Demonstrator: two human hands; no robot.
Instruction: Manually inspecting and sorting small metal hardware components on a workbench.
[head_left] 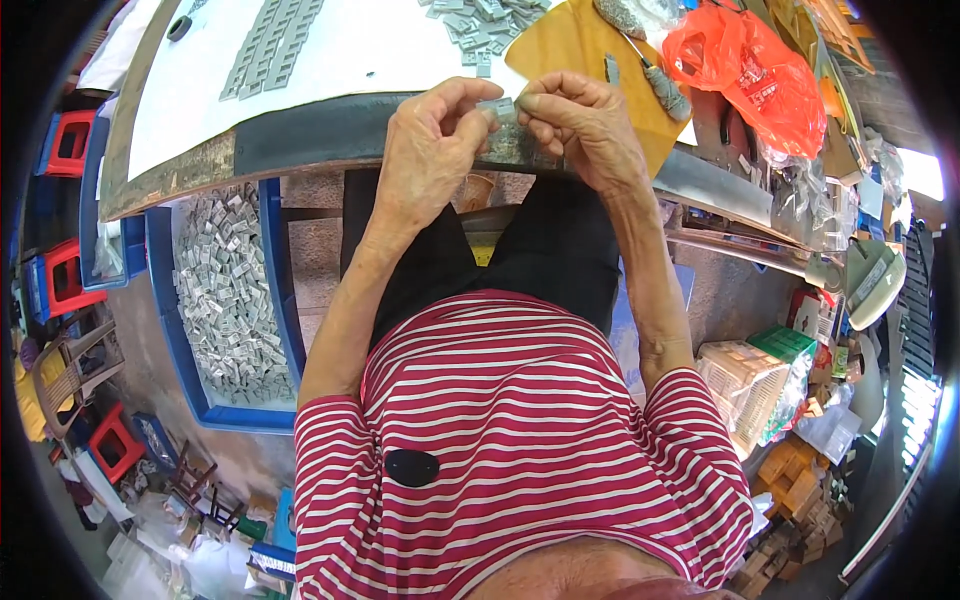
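Cluttered workshop surrounds a white-topped table (370,40). At its near edge, a small grey metal piece (497,105) sits pinched between fingertips of left hand (435,140) and right hand (585,125); similar grey pieces (480,25) lie beyond.

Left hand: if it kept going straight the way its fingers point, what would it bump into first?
Most likely the small grey metal piece it pinches, then the right hand just beyond; depth is hard to judge.

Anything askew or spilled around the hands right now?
Nothing stands out. Both hands, left hand and right hand, pinch one small grey metal piece at the table edge; the loose grey pieces lie heaped on the tabletop.
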